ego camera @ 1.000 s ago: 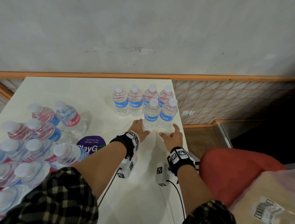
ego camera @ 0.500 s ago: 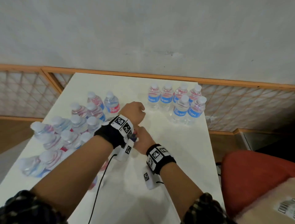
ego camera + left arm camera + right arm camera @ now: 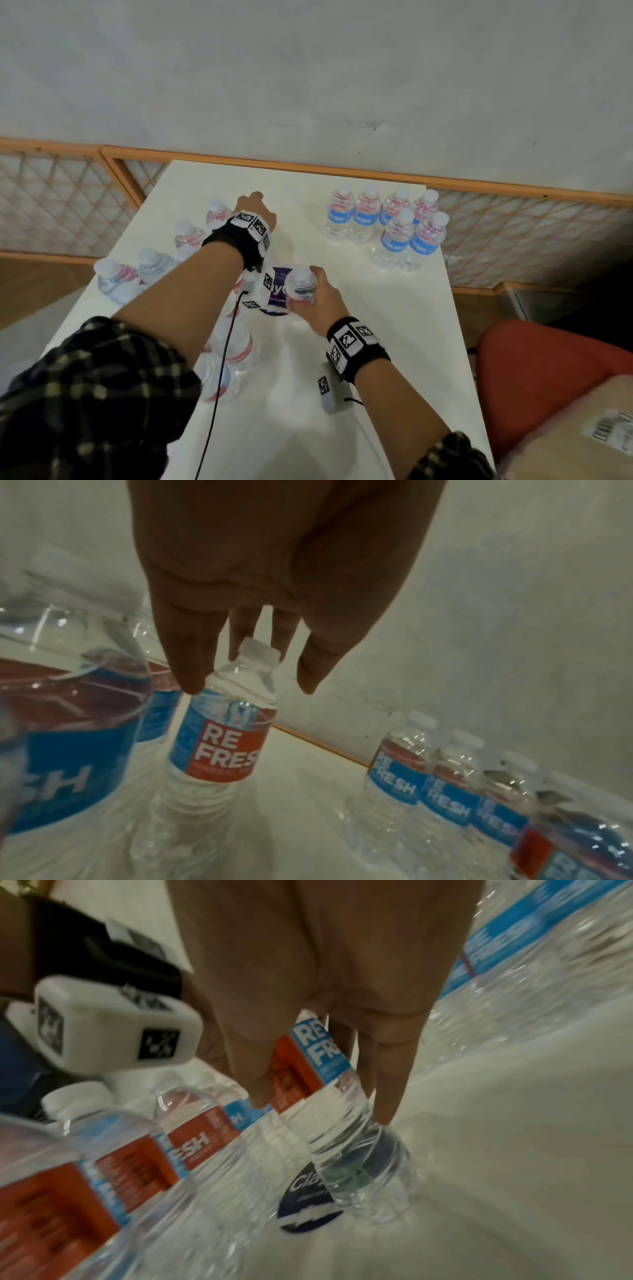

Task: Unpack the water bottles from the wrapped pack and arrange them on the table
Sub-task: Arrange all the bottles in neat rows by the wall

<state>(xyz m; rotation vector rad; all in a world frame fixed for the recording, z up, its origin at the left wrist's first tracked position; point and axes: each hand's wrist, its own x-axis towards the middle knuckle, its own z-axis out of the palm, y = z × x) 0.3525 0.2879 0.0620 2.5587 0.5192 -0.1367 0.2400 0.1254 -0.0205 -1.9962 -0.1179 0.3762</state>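
Several clear "Refresh" water bottles [image 3: 387,224] stand grouped at the table's back right. More bottles of the pack [image 3: 150,270] crowd the left side, partly hidden by my left arm. My left hand [image 3: 255,210] hovers over the pack's far bottle [image 3: 226,737]. Its spread, straight fingers [image 3: 192,669] reach down around the white cap, one touching the shoulder. My right hand [image 3: 313,299] grips an upright bottle [image 3: 301,286] at mid-table. In the right wrist view its thumb and fingers [image 3: 383,1085] wrap this bottle [image 3: 346,1123] at the label, the base still on the table.
A round purple sticker [image 3: 279,296] lies on the white table [image 3: 394,342] beside the gripped bottle. A red chair [image 3: 548,370] and a cardboard parcel [image 3: 582,431] sit past the table's right edge. Lattice panels and a wall lie behind.
Both hands left the arranged group at the right and crossed to the pack on the left. The right hand took hold of a bottle; the left hand reached over another.
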